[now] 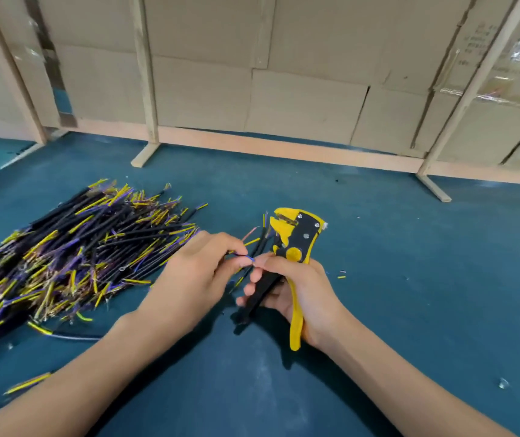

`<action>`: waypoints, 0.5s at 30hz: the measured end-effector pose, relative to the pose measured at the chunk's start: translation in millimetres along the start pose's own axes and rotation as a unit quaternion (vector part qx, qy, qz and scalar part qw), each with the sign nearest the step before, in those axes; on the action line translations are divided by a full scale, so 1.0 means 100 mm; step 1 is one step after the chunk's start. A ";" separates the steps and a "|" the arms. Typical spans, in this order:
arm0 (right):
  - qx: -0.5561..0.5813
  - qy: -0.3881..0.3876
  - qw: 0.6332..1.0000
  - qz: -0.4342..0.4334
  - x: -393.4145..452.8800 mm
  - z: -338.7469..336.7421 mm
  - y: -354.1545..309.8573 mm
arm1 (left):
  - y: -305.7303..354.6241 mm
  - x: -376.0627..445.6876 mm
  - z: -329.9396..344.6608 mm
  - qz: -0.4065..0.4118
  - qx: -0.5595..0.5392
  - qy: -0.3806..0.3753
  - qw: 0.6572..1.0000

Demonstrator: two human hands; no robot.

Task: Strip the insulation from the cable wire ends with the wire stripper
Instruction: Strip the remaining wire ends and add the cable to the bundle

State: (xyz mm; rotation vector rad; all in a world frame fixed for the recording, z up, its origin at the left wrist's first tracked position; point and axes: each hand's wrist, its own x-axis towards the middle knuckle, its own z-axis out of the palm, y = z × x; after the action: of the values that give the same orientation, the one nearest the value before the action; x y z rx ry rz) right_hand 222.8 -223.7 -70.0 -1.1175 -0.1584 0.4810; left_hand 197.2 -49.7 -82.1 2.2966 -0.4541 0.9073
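My right hand grips the yellow and black wire stripper by its handles, jaws pointing up and away from me. A short black cable with yellow, blue and pink wire ends sits between both hands, just left of the stripper's jaws. My left hand pinches a thin blue wire of that cable with its fingertips, touching my right thumb. The lower part of the cable is hidden behind my fingers.
A large pile of several black cables with yellow and purple wire ends lies on the teal table to the left. Small insulation scraps lie right of my right hand. A cardboard and wood-frame wall stands behind.
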 end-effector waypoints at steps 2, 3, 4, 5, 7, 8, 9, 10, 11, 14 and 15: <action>0.007 0.003 1.000 0.001 0.04 0.02 0.02 | -0.01 0.01 0.00 -0.012 -0.014 0.002 1.000; 0.009 -0.001 1.000 -0.001 0.04 0.01 0.03 | -0.02 0.00 0.01 -0.011 -0.011 0.005 1.000; 0.009 -0.008 1.000 -0.003 0.03 0.00 0.03 | -0.02 -0.01 0.03 -0.007 -0.002 0.008 1.000; 0.011 -0.015 1.000 -0.004 0.01 -0.02 0.04 | -0.02 -0.03 0.06 -0.004 0.009 0.012 1.000; 0.015 -0.037 0.999 0.010 -0.07 -0.07 0.03 | 0.02 -0.05 0.10 -0.012 0.018 0.033 0.999; 0.013 -0.051 0.998 0.021 -0.11 -0.10 0.02 | 0.03 -0.04 0.10 -0.019 0.016 0.045 0.999; 0.006 -0.065 0.997 0.034 -0.15 -0.13 0.01 | 0.04 -0.03 0.10 -0.025 0.016 0.057 0.998; -0.007 -0.083 0.995 0.046 -0.18 -0.16 0.00 | 0.03 -0.01 0.10 -0.028 0.017 0.070 0.997; -0.021 -0.105 0.993 0.057 -0.21 -0.17 -0.01 | 0.02 0.01 0.10 -0.028 0.017 0.081 0.996; -0.048 -0.142 0.985 0.084 -0.24 -0.17 -0.04 | -0.04 -0.01 0.05 -0.009 0.020 0.105 0.994; -0.050 -0.141 0.985 0.092 -0.24 -0.17 -0.06 | -0.05 -0.02 0.05 -0.001 0.021 0.110 0.994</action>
State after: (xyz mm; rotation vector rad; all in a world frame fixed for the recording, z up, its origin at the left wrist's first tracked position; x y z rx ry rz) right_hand 209.0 -250.5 -69.2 -1.1645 -0.3309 0.8034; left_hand 200.5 -49.0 -88.1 2.2008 -0.3395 1.1626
